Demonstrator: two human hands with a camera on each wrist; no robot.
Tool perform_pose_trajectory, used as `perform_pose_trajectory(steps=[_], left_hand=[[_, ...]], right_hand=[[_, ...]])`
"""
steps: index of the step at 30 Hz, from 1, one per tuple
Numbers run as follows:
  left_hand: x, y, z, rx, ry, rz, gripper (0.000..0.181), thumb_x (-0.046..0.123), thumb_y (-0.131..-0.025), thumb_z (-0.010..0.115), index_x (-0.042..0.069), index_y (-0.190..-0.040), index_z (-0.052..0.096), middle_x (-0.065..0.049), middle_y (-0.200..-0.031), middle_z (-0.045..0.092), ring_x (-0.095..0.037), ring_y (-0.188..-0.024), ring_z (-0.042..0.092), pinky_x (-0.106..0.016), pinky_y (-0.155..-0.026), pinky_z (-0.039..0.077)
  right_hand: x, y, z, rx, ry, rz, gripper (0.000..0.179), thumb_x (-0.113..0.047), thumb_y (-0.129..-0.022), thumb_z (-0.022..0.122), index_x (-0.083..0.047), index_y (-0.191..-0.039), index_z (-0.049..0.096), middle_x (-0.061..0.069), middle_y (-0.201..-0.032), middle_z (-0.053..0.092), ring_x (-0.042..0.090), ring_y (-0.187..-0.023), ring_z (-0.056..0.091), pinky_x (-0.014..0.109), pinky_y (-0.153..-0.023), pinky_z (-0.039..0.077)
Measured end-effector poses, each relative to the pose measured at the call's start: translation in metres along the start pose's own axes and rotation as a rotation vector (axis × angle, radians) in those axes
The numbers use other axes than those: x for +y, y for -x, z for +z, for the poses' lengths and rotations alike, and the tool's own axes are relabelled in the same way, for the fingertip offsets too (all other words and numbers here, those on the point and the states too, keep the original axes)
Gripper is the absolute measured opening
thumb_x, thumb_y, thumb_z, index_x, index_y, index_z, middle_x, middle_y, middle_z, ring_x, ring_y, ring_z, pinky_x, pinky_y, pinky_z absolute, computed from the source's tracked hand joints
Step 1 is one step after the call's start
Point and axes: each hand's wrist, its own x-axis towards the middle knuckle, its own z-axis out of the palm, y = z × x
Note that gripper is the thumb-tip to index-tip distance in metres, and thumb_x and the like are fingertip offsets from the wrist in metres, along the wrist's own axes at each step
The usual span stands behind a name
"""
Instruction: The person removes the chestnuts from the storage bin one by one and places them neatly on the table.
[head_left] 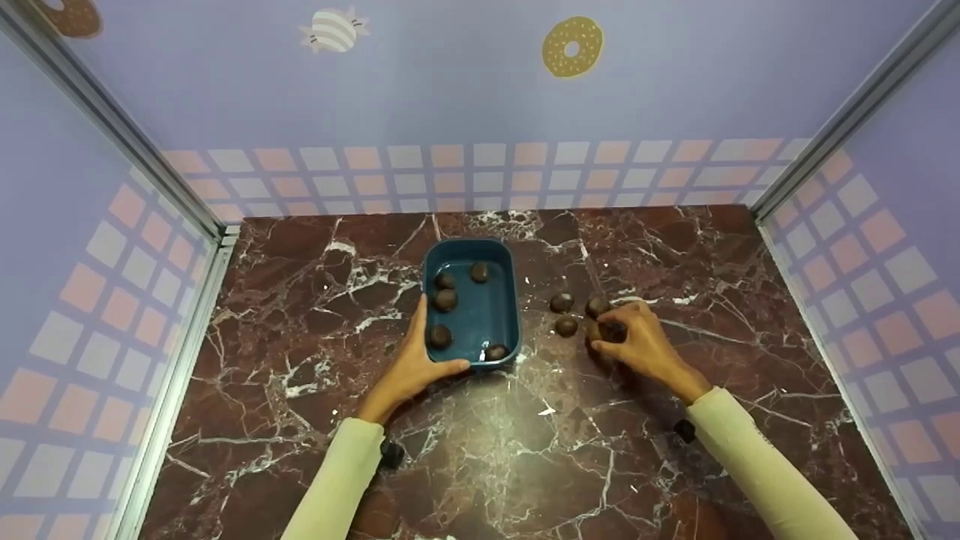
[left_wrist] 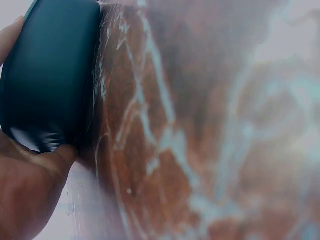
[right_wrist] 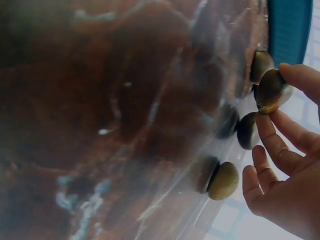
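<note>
A blue rectangular container [head_left: 489, 315] stands on the marble surface with several brown clams [head_left: 445, 300] inside. My left hand [head_left: 412, 364] grips its near left corner, fingers along the left wall and thumb at the near end; the left wrist view shows the thumb [left_wrist: 62, 155] against the container's outside [left_wrist: 55, 70]. Right of the container, my right hand [head_left: 643, 343] pinches a clam [right_wrist: 273, 92] between thumb and fingertips. Loose clams lie close by, including one [head_left: 562, 302] at the far left of the group, one [head_left: 566, 325] nearer and one [head_left: 598, 305] beside the fingers.
Dark red marble with white veins forms the table [head_left: 285, 450]. A lilac back wall [head_left: 450, 90] with a checked band rises behind it. Side walls with metal edge strips [head_left: 180, 382] border the left and right.
</note>
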Motion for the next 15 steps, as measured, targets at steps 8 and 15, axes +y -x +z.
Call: perform_pose_trajectory(steps=[8,15], left_hand=[[0.0003,0.0001,-0.0004,-0.01,-0.011,-0.011,0.142,0.03,-0.084,0.099,0.022,-0.179,-0.007,-0.013,-0.185,-0.003,-0.035,-0.17,0.002,-0.061,-0.134,0.011],[-0.0009,0.0006,-0.0017,-0.02,-0.022,-0.016,0.142,0.033,-0.085,0.098,0.021,-0.179,-0.008,-0.011,-0.185,-0.004,-0.034,-0.17,0.0,-0.062,-0.133,0.011]], right_hand=[[0.0077,-0.0012,0.0013,0.004,0.047,0.022,0.041,-0.016,-0.082,0.097,0.002,-0.116,0.082,0.02,-0.115,0.075,0.043,-0.116,0.058,0.062,-0.102,0.044],[0.01,-0.0031,0.0038,0.002,0.069,0.029,0.04,-0.017,-0.082,0.098,0.001,-0.114,0.082,0.019,-0.114,0.076,0.042,-0.115,0.059,0.06,-0.101,0.044]])
